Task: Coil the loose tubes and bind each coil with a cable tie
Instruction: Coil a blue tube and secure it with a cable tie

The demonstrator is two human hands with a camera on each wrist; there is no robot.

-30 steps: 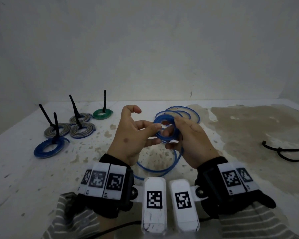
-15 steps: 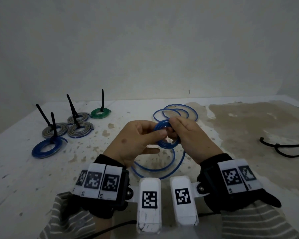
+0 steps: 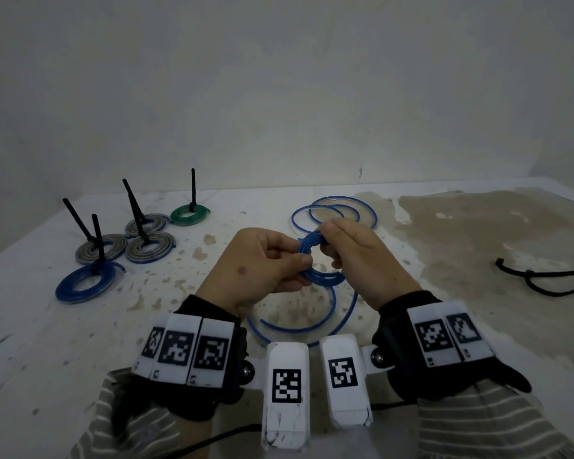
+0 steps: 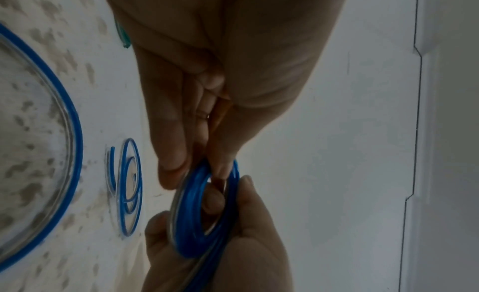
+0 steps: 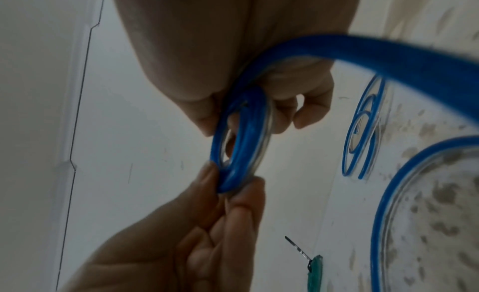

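Since a second ago: our left hand (image 3: 259, 265) has closed in. Coil (image 3: 307, 248): pinched between both hands' fingers, right hand (image 3: 358, 256) opposite. Loose tube (image 3: 328, 313) trails below our fingers, toward us, along the worktop (image 3: 63, 342).

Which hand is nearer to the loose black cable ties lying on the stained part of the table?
Right. The right hand is between the cable ties and the left hand, which is further over; both hold the blue coil, neither touches the ties.

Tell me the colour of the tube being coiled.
Blue tube, clearest in the right wrist view.
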